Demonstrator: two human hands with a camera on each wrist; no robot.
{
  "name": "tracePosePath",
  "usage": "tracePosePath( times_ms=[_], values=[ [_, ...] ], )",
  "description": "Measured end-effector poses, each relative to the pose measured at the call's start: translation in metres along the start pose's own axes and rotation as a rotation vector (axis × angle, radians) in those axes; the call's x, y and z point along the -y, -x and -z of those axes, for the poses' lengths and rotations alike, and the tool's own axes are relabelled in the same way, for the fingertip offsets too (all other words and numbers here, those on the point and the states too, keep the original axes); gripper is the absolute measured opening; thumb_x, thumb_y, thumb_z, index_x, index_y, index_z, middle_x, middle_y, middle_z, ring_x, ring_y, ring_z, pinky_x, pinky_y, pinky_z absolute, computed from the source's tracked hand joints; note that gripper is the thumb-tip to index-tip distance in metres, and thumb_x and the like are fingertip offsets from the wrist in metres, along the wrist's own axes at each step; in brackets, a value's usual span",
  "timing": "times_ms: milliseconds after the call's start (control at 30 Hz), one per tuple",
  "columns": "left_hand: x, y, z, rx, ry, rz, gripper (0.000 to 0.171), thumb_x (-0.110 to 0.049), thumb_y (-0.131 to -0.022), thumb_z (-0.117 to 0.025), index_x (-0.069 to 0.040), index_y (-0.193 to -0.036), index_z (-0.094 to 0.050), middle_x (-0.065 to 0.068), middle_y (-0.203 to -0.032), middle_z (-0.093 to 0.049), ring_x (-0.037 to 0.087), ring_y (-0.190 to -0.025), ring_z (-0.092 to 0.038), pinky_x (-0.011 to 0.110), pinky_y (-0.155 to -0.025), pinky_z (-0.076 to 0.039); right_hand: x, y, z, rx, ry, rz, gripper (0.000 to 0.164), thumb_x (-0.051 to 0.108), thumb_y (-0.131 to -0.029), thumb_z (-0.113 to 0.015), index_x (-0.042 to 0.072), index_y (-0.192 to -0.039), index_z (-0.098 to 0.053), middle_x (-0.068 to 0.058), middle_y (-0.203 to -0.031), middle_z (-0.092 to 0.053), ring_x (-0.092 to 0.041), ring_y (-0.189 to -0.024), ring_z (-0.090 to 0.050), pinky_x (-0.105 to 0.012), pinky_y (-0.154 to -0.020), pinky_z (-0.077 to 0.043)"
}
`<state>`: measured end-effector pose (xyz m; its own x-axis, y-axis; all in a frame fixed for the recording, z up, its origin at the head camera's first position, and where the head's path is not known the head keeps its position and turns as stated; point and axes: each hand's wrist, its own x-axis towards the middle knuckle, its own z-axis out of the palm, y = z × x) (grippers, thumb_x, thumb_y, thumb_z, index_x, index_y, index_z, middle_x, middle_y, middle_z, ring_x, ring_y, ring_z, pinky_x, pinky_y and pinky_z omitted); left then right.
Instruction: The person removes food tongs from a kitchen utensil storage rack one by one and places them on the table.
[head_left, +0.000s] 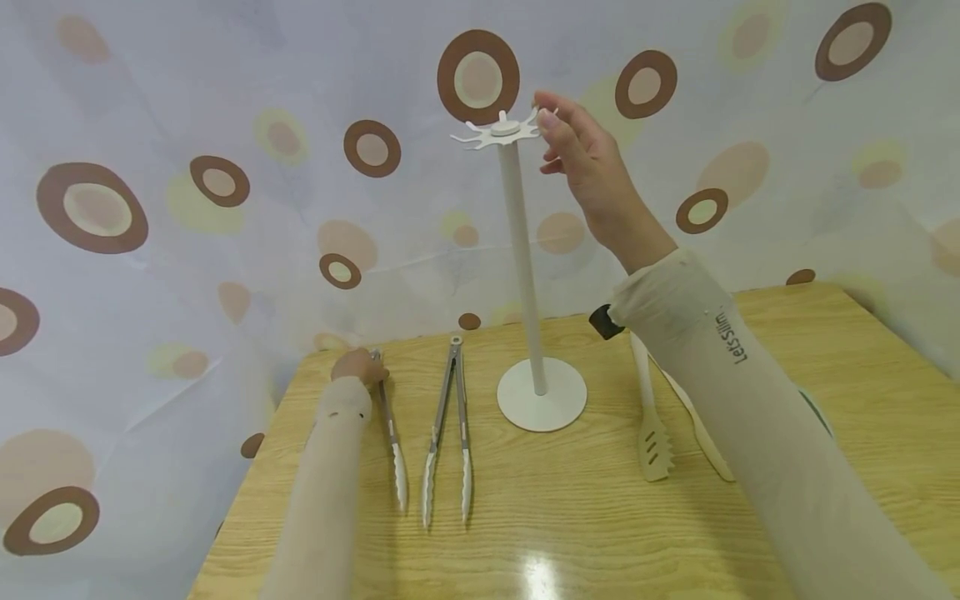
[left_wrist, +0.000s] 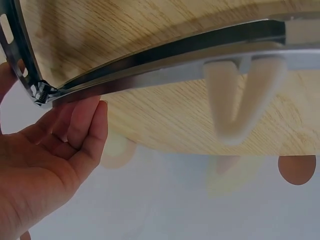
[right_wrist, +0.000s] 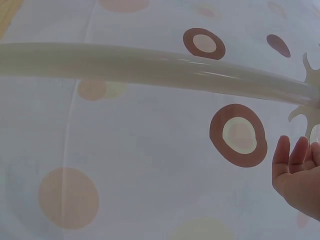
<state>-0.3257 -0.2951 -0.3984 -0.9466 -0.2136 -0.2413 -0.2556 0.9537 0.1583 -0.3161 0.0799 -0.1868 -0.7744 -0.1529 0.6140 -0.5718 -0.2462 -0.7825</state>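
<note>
My left hand [head_left: 358,367] is at the back left of the table, gripping a pair of metal tongs [head_left: 388,417] with white scalloped tips by the hinge end. In the left wrist view, its fingers [left_wrist: 90,122] bend against the metal near the hinge. A white utensil stand [head_left: 523,267] rises upright on its round base. Up at its crown of hooks [head_left: 491,135], my right hand [head_left: 592,167] pinches one hook between thumb and fingertips. The right wrist view shows part of that hand [right_wrist: 302,182] beside the hooks, its thumb out of sight.
Between the left hand and the stand, a second pair of tongs [head_left: 463,417] lies spread on the wooden table [head_left: 570,525]. A slotted turner [head_left: 654,442] and another pale utensil [head_left: 708,442] lie right, partly under the right sleeve. A green-rimmed thing [head_left: 816,410] shows beyond that arm. A patterned cloth [head_left: 405,67] hangs behind.
</note>
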Motion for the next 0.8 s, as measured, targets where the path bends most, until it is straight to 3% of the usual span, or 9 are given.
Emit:
tracePosePath(
  times_ms=[167, 367, 533, 667, 800],
  values=[
    [0.002, 0.002, -0.005, 0.018, 0.012, 0.018, 0.031, -0.029, -0.091, -0.059, -0.005, -0.072, -0.053, 0.004, -0.066, -0.047, 0.015, -0.055, -0.041, 0.025, -0.05, -0.037, 0.0, 0.0, -0.001, 0.0, 0.007, 0.002, 0.044, 0.023, -0.098, -0.047, 0.011, -0.14, -0.049, -0.004, -0.109, -0.05, -0.015, -0.087, -0.043, -0.03, -0.085, -0.041],
    [0.0, 0.005, -0.006, 0.018, 0.037, 0.036, 0.036, -0.035, -0.09, -0.063, -0.005, -0.072, -0.054, 0.005, -0.066, -0.049, 0.015, -0.056, -0.043, 0.025, -0.049, -0.036, 0.0, -0.001, 0.0, 0.002, -0.006, -0.003, 0.044, 0.022, -0.098, -0.047, 0.011, -0.14, -0.049, -0.003, -0.107, -0.049, -0.015, -0.088, -0.043, -0.031, -0.085, -0.041],
    [-0.001, 0.0, -0.011, 0.028, 0.014, 0.038, 0.041, -0.042, -0.09, -0.062, -0.004, -0.074, -0.058, 0.007, -0.071, -0.055, 0.017, -0.059, -0.047, 0.027, -0.051, -0.039, 0.0, 0.001, 0.004, -0.001, -0.023, -0.017, 0.044, 0.022, -0.098, -0.048, 0.012, -0.141, -0.049, -0.003, -0.115, -0.05, -0.017, -0.093, -0.045, -0.032, -0.086, -0.042],
    [-0.002, 0.0, -0.01, 0.047, 0.012, 0.03, 0.053, -0.047, -0.093, -0.057, 0.006, -0.094, -0.065, 0.016, -0.09, -0.065, 0.022, -0.07, -0.056, 0.033, -0.062, -0.051, 0.001, 0.002, 0.009, 0.007, 0.006, -0.015, 0.044, 0.023, -0.098, -0.05, 0.012, -0.14, -0.05, -0.005, -0.118, -0.052, -0.02, -0.099, -0.047, -0.032, -0.088, -0.043],
    [-0.013, 0.009, 0.006, 0.061, -0.005, 0.013, 0.065, -0.048, -0.1, -0.044, 0.012, -0.12, -0.059, 0.028, -0.117, -0.062, 0.028, -0.084, -0.062, 0.041, -0.074, -0.053, 0.006, 0.001, 0.013, 0.016, 0.049, -0.005, 0.043, 0.025, -0.098, -0.05, 0.013, -0.14, -0.051, -0.007, -0.124, -0.054, -0.021, -0.105, -0.048, -0.033, -0.091, -0.043]
  ],
)
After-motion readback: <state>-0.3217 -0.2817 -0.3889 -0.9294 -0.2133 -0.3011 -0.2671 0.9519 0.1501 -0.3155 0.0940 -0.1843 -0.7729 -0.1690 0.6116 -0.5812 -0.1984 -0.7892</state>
